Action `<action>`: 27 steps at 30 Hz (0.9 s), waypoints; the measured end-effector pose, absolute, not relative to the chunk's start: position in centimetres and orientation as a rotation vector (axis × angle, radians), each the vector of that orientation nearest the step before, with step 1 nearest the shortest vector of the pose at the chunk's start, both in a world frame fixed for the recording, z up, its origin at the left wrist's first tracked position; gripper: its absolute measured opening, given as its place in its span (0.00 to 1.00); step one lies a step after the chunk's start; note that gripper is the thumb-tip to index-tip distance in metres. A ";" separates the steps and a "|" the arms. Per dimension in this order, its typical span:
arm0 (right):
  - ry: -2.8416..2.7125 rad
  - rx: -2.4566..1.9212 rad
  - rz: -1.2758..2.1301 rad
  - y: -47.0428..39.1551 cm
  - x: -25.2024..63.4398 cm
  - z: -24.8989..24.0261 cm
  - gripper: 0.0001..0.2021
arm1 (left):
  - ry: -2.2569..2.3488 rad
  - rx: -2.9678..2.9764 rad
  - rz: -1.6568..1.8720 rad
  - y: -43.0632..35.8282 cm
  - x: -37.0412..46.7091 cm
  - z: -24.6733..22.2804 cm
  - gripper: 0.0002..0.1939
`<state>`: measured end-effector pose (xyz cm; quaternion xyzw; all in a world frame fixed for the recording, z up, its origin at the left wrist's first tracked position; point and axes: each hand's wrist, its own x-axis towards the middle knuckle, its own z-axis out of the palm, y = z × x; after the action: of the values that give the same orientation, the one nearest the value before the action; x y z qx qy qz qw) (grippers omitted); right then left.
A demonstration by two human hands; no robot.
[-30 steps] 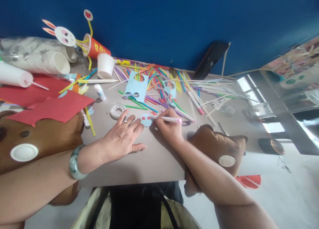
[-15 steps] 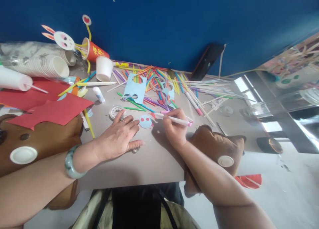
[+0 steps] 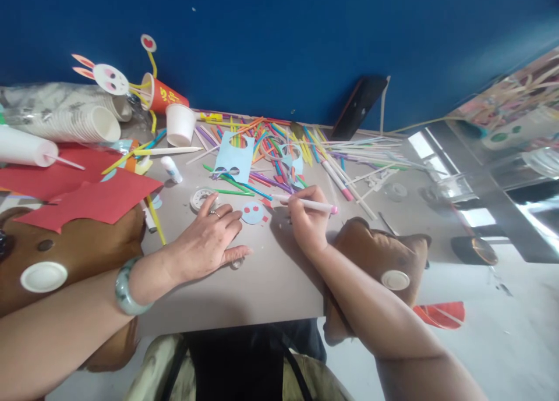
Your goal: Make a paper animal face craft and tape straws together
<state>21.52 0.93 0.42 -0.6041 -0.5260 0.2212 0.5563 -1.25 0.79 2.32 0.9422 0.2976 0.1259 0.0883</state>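
Note:
My left hand (image 3: 208,238) rests on the table with its fingers spread, fingertips at the edge of a small light-blue paper disc (image 3: 252,213) that bears two red spots. Small red bits of paper lie beside the disc's right edge. Under the left thumb is a small clear round piece (image 3: 237,263), and by the index finger lies a roll of tape (image 3: 201,199). Between the fingers of my right hand (image 3: 308,220) is a white felt-tip pen (image 3: 317,205) with a pink end. Its tip points left, up and right of the disc, apart from it.
Cut light-blue paper (image 3: 234,156) and many coloured sticks lie behind the hands. At left are a glue stick (image 3: 171,170), a white paper cup (image 3: 180,125), red paper (image 3: 113,194) and a red cup with a rabbit face (image 3: 168,95). Brown cushions (image 3: 375,255) flank the table; a black phone-like object (image 3: 360,107) leans on the wall.
My right hand and the felt-tip pen have shifted slightly up and right, leaving a wider gap to the disc. My left hand has stayed almost in place. The whole view has tilted slightly.

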 end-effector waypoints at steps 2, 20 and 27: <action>-1.239 -1.427 0.533 0.9 21.5 0.4 0.05 | 0.890 2.807 0.365 0.8 -1.2 2.4 0.21; -1.422 -1.320 0.589 0.6 21.3 0.6 0.06 | 0.897 2.818 0.325 0.7 -1.1 2.4 0.19; -1.577 -1.304 0.686 0.1 20.7 0.6 0.05 | 0.899 2.805 0.316 0.7 -1.2 2.4 0.18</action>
<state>20.74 0.13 0.59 -0.5326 -0.6440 0.2804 0.4722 -1.15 0.67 2.37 0.9431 0.3022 0.1062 0.0896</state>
